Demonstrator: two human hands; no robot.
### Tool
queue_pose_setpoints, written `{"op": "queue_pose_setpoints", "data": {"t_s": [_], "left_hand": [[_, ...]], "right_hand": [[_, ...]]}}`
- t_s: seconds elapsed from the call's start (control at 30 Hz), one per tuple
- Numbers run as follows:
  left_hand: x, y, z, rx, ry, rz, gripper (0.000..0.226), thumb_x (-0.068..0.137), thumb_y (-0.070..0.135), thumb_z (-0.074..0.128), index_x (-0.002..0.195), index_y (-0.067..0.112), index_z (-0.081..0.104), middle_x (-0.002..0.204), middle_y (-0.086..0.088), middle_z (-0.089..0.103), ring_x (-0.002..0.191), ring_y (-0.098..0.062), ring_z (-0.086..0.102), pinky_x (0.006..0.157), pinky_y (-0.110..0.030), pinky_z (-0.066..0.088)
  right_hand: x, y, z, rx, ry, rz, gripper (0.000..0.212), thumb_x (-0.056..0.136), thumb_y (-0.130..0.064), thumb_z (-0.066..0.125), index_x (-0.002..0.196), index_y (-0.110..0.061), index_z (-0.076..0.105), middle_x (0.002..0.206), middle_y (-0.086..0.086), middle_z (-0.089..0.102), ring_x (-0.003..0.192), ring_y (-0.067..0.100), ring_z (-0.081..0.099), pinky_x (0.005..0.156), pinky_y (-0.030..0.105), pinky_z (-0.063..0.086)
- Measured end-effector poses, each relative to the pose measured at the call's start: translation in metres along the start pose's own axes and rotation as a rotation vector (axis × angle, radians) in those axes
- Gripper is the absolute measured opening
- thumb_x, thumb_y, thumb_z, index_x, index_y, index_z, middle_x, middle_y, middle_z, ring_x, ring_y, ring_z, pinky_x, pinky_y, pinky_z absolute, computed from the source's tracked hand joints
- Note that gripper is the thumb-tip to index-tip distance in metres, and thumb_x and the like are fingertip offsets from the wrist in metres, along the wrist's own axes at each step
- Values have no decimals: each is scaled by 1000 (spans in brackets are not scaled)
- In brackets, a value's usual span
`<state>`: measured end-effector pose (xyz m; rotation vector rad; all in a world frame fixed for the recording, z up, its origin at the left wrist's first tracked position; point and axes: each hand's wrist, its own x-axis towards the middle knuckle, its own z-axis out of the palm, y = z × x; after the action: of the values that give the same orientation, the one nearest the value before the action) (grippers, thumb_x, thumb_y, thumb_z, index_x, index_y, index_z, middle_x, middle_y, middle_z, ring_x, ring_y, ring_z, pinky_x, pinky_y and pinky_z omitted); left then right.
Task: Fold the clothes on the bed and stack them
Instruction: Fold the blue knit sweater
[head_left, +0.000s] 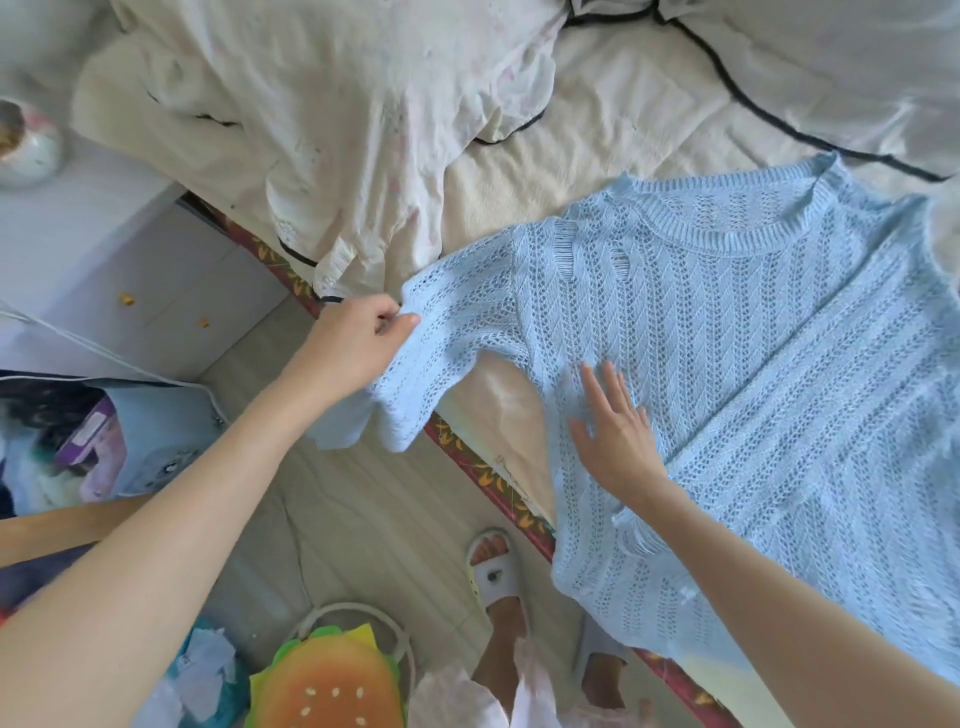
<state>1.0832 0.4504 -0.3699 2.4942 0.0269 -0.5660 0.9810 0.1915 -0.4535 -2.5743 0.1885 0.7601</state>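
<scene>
A light blue open-knit sweater (753, 332) lies spread flat on the cream bed sheet (597, 135), neckline toward the far side, hem hanging over the bed's near edge. My left hand (358, 343) pinches the end of its left sleeve, which sticks out past the bed edge. My right hand (613, 436) lies flat with fingers straight on the sweater's body near the armpit. A crumpled white garment with black trim (337, 130) sits on the bed beyond the sleeve.
A white bedside cabinet (104, 260) stands at the left with a round jar (26, 140) on it. Bags and clutter (93, 436) fill the floor at left. A burger-shaped cushion (327, 686) lies near my slippered feet (493, 577).
</scene>
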Motion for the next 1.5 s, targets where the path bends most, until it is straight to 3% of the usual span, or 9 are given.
{"op": "queue_pose_setpoints", "data": {"t_s": [0.13, 0.27, 0.57, 0.93, 1.03, 1.13, 1.27, 1.4, 1.5], "left_hand": [[-11, 95, 11, -366, -132, 59, 27, 95, 23, 54, 85, -1, 60, 63, 0, 52, 62, -8, 47, 59, -22, 37], [-20, 176, 55, -629, -414, 127, 35, 98, 18, 49, 132, 13, 50, 96, 8, 68, 84, 2, 63, 83, -15, 49], [-15, 127, 167, 194, -270, 82, 47, 92, 14, 57, 138, 12, 46, 137, -13, 47, 126, -25, 44, 103, -30, 33], [-50, 142, 190, 561, 18, 31, 32, 97, 33, 49, 117, 9, 55, 110, -13, 60, 102, -30, 56, 80, -37, 41], [-68, 178, 188, 413, -42, 106, 32, 97, 31, 50, 118, 8, 58, 93, -16, 67, 84, -32, 61, 64, -32, 36], [-82, 231, 200, 126, -84, 166, 31, 95, 28, 56, 118, 8, 63, 89, -13, 68, 80, -27, 62, 65, -26, 35], [-90, 300, 249, -100, -308, 198, 41, 98, 26, 48, 138, 14, 47, 122, -11, 63, 105, -24, 61, 87, -27, 44], [-100, 310, 292, -98, -554, 145, 44, 101, 27, 40, 144, 19, 35, 138, -5, 51, 102, -17, 55, 77, -23, 45], [-110, 280, 303, -8, -434, 122, 41, 100, 20, 43, 140, 17, 42, 142, -3, 45, 127, -17, 43, 104, -27, 32]], "right_hand": [[-30, 16, -24, 229, 127, 37, 60, 100, -26, 42, 152, -27, 11, 160, 0, 8, 134, 28, 39, 105, 45, 37], [-75, 67, -41, 360, 306, 121, 57, 99, -19, 45, 150, -22, 22, 157, 2, 20, 141, 23, 28, 109, 38, 30], [-110, 177, -28, -151, -8, 72, 61, 100, -43, 32, 152, -29, 2, 159, 2, -13, 146, 21, -13, 117, 43, -4], [-102, 208, -20, -107, -72, -76, 58, 100, -42, 34, 151, -30, 9, 160, 1, -9, 147, 22, -10, 117, 44, -5], [-106, 216, -36, 174, -43, -75, 51, 100, -29, 43, 149, -21, 29, 158, 2, 17, 146, 20, 16, 116, 35, 13], [-117, 225, -60, 793, 36, 255, 37, 99, -23, 48, 135, -15, 50, 135, 6, 55, 112, 17, 57, 98, 28, 39], [-141, 255, -83, 1428, 66, 571, 15, 99, -26, 45, 104, -19, 58, 105, 7, 65, 87, 18, 64, 78, 32, 51], [-152, 285, -85, 1439, 119, 644, 18, 99, -31, 45, 100, -16, 55, 98, 7, 60, 81, 18, 59, 72, 31, 48], [-142, 296, -84, 1254, 186, 610, 41, 96, -36, 51, 126, -9, 48, 99, 4, 58, 87, 18, 56, 81, 38, 50]]}}
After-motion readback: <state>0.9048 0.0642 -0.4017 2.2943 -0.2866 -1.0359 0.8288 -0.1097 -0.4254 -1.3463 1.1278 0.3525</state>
